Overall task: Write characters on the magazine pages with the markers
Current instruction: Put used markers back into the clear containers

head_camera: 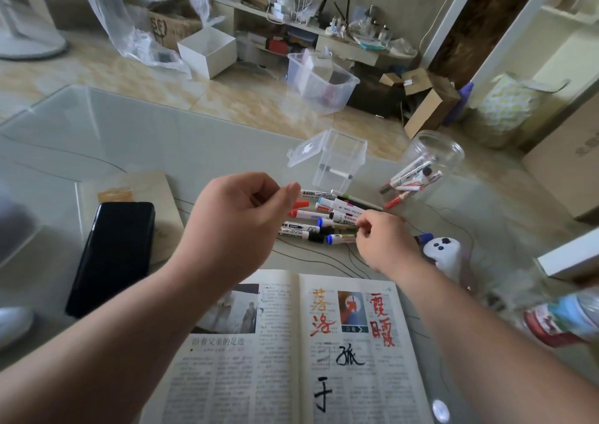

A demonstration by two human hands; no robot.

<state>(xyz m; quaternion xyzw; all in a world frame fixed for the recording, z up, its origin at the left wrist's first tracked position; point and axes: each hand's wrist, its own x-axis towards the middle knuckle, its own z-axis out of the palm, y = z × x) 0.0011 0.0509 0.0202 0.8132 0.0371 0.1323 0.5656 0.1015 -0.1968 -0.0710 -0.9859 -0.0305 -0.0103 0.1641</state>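
Note:
An open magazine (227, 368) lies at the table's near edge; red, orange and black characters are handwritten on its right page (353, 342). Beyond it several markers (311, 216) lie in a loose pile with red, blue and black caps. My right hand (385, 245) reaches into the pile's right side, and its fingertips pinch a blue-capped marker (340, 237) that lies on the table. My left hand (240, 219) hovers above the pile's left side with its fingers loosely curled and the thumb near the index tip. Nothing shows in it.
A black phone (113, 255) rests on a closed book to the left. Behind the pile stand a small clear box (337, 164) with its lid open and a tipped clear jar (428, 161) spilling red markers. A white controller (444, 255) and a bottle (564, 316) lie at the right.

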